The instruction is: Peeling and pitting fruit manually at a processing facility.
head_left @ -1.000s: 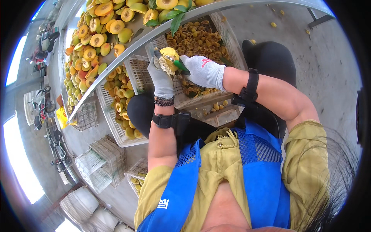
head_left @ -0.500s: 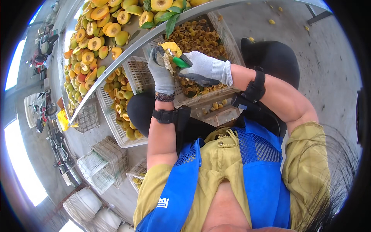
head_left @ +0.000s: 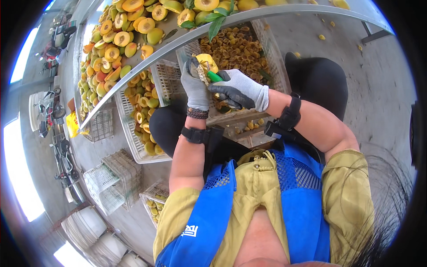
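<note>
Both my hands wear grey-white gloves with dark palms and meet over a crate (head_left: 276, 62) of small brown cup-shaped pieces, likely pit parts. My left hand (head_left: 195, 91) is closed around a yellow peach half (head_left: 207, 61), its fingers partly hidden behind the fruit. A pale, ragged strip hangs at the fruit's near side. In my right hand (head_left: 242, 89) is a tool with a green handle (head_left: 215, 77), its end against the fruit. Whatever tip the tool has is hidden from sight.
A metal-edged table (head_left: 178, 44) piled with halved peaches (head_left: 122, 38) crosses just beyond my hands. Left of my knee stands a white basket (head_left: 147, 159) of more halves. Stacked crates (head_left: 120, 178) and parked scooters (head_left: 66, 153) are farther left.
The whole view has shifted slightly, so hands and crates appear a little farther right and lower. The left hand keeps the peach half and the right keeps the green-handled tool.
</note>
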Action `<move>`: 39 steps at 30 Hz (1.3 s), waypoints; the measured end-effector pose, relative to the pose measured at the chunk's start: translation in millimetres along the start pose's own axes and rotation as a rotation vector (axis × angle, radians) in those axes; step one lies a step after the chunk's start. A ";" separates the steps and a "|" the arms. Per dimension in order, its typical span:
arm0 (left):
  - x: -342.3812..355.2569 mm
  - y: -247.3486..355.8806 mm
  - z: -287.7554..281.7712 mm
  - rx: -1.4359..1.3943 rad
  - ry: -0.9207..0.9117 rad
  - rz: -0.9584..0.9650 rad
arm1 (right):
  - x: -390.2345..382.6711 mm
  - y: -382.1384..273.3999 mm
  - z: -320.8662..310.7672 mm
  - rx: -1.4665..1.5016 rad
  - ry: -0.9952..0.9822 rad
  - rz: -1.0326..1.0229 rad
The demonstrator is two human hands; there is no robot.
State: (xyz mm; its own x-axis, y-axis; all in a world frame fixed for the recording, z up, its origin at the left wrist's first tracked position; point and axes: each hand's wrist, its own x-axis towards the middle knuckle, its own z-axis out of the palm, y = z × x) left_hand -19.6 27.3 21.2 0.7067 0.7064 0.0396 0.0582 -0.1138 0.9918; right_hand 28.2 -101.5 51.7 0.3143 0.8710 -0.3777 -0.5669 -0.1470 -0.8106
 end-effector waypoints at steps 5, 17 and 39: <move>-7.5 7.4 2.9 -0.164 -0.067 -0.108 | 0.5 6.2 -5.6 0.215 -0.039 0.100; -4.3 -16.4 1.9 0.481 -0.079 0.165 | -7.0 2.2 -17.8 -0.176 0.029 -0.027; 24.6 14.2 -67.5 -0.867 0.131 0.009 | -6.9 31.6 -84.8 -1.429 0.047 -0.065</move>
State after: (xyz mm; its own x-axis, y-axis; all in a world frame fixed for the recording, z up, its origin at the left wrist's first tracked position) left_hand -49.0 90.2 44.5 0.6150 0.7885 0.0092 -0.5415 0.4137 0.7319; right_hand 72.7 -151.9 -9.2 0.3498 0.8824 -0.3146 0.6798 -0.4702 -0.5629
